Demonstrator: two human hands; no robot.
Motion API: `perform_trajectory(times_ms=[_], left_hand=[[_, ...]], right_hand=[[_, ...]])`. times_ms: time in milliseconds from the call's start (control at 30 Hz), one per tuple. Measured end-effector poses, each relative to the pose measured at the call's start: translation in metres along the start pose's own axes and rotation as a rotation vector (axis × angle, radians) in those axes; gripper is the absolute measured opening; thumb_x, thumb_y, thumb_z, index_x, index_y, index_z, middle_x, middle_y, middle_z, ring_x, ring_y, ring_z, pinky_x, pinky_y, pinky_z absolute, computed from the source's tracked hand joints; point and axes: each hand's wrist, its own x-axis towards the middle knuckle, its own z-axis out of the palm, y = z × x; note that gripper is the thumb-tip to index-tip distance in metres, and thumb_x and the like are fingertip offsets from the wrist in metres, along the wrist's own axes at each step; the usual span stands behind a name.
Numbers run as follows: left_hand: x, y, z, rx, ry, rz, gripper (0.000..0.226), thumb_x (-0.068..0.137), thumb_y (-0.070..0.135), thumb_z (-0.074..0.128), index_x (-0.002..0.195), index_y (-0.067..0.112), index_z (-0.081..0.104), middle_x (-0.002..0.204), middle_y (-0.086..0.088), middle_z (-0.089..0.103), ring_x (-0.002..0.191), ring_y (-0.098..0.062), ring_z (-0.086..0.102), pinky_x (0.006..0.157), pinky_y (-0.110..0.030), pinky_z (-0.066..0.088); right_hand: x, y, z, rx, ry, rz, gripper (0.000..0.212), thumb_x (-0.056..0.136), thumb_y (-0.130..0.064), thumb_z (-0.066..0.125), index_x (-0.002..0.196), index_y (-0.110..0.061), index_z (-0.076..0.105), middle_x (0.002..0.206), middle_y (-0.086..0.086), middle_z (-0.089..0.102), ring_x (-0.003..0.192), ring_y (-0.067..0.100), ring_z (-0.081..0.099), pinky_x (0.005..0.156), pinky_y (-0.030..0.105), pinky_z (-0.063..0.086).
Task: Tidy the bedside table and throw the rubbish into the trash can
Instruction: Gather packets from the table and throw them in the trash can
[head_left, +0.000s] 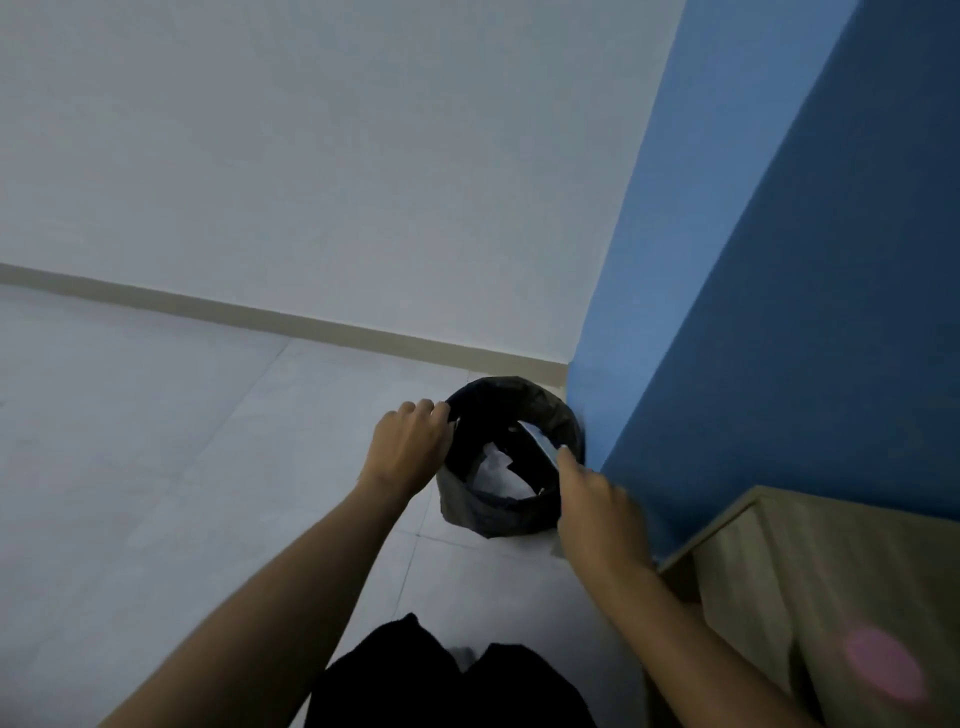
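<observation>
No legible text, label, brand, number or sign appears on any surface; the thin flat item at 3 o'clock of the trash can is blurred.

A corner of a home bedroom: pale tiled floor, a white wall with beige skirting meeting a blue wall, a light wooden bedside desk, and a small bag-lined trash can.
</observation>
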Motion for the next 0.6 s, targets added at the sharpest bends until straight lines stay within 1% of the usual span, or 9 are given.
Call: perform_trajectory(times_ms=[100, 167, 200, 267, 333, 400, 467, 533, 600], left_hand=[[0.013, -0.012, 0.027, -0.098, 0.017, -0.023, 0.020, 0.087, 0.027, 0.062, 0.081, 0.008, 0.060, 0.078, -0.010, 0.068, 0.072, -0.034, 0.065, 0.055, -0.037, 0.048], [0.022, -0.017, 0.047, -0.138, 0.001, -0.062, 0.025, 0.092, 0.031, 0.053, 0.094, 0.008, 0.061, 0.098, -0.012, 0.068, 0.093, -0.034, 0.064, 0.069, -0.040, 0.050], [0.027, -0.019, 0.062, -0.140, -0.041, -0.089, 0.029, 0.094, 0.034, 0.049, 0.103, 0.008, 0.059, 0.113, -0.013, 0.066, 0.105, -0.034, 0.061, 0.077, -0.042, 0.049], [0.034, -0.020, 0.091, -0.148, -0.109, -0.126, 0.042, 0.095, 0.043, 0.045, 0.119, 0.009, 0.052, 0.138, -0.016, 0.052, 0.125, -0.034, 0.050, 0.090, -0.044, 0.047], [0.039, -0.018, 0.123, -0.183, -0.183, -0.190, 0.059, 0.093, 0.053, 0.043, 0.135, 0.012, 0.038, 0.151, -0.017, 0.035, 0.136, -0.034, 0.038, 0.098, -0.046, 0.044], [0.044, -0.015, 0.155, -0.239, -0.263, -0.261, 0.076, 0.090, 0.060, 0.042, 0.146, 0.015, 0.021, 0.157, -0.016, 0.022, 0.142, -0.034, 0.028, 0.102, -0.048, 0.041], [0.049, -0.011, 0.185, -0.305, -0.318, -0.329, 0.083, 0.088, 0.064, 0.042, 0.150, 0.017, 0.010, 0.159, -0.014, 0.015, 0.143, -0.034, 0.024, 0.102, -0.050, 0.041], [0.053, -0.008, 0.210, -0.389, -0.339, -0.382, 0.085, 0.089, 0.063, 0.041, 0.151, 0.017, 0.005, 0.160, -0.014, 0.013, 0.143, -0.034, 0.026, 0.100, -0.051, 0.043], [0.054, -0.003, 0.229, -0.462, -0.346, -0.412, 0.081, 0.092, 0.057, 0.039, 0.151, 0.016, 0.002, 0.160, -0.013, 0.014, 0.140, -0.035, 0.032, 0.097, -0.052, 0.045]], right_hand=[[0.039, -0.015, 0.025, -0.002, 0.005, -0.032, 0.043, 0.099, -0.008, 0.039, 0.141, -0.012, 0.035, 0.111, 0.009, 0.067, 0.093, 0.026, 0.069, 0.073, 0.035, 0.055], [0.062, -0.020, 0.041, 0.006, -0.006, -0.053, 0.041, 0.099, -0.009, 0.038, 0.140, -0.011, 0.037, 0.109, 0.010, 0.067, 0.092, 0.028, 0.069, 0.070, 0.035, 0.053], [0.076, -0.022, 0.053, 0.008, -0.011, -0.057, 0.040, 0.099, -0.010, 0.038, 0.139, -0.010, 0.038, 0.108, 0.011, 0.067, 0.091, 0.028, 0.069, 0.067, 0.034, 0.052], [0.098, -0.022, 0.076, 0.000, -0.018, -0.057, 0.037, 0.099, -0.010, 0.040, 0.135, -0.010, 0.041, 0.107, 0.011, 0.067, 0.090, 0.028, 0.069, 0.062, 0.033, 0.047], [0.118, -0.019, 0.105, 0.005, -0.028, -0.057, 0.030, 0.098, -0.010, 0.041, 0.128, -0.010, 0.045, 0.104, 0.011, 0.067, 0.088, 0.030, 0.069, 0.058, 0.032, 0.039], [0.136, -0.014, 0.133, -0.001, -0.035, -0.060, 0.027, 0.098, -0.009, 0.044, 0.125, -0.011, 0.046, 0.104, 0.011, 0.067, 0.087, 0.030, 0.069, 0.056, 0.031, 0.036], [0.152, -0.009, 0.161, -0.027, -0.026, -0.078, 0.029, 0.097, -0.009, 0.045, 0.126, -0.013, 0.046, 0.106, 0.010, 0.066, 0.087, 0.029, 0.068, 0.056, 0.031, 0.035], [0.165, -0.005, 0.186, -0.027, -0.006, -0.104, 0.031, 0.096, -0.007, 0.048, 0.126, -0.011, 0.047, 0.104, 0.012, 0.065, 0.084, 0.030, 0.068, 0.055, 0.031, 0.035], [0.177, 0.000, 0.213, -0.012, 0.013, -0.132, 0.034, 0.090, -0.002, 0.055, 0.124, -0.006, 0.052, 0.098, 0.016, 0.066, 0.077, 0.033, 0.067, 0.052, 0.032, 0.039]])
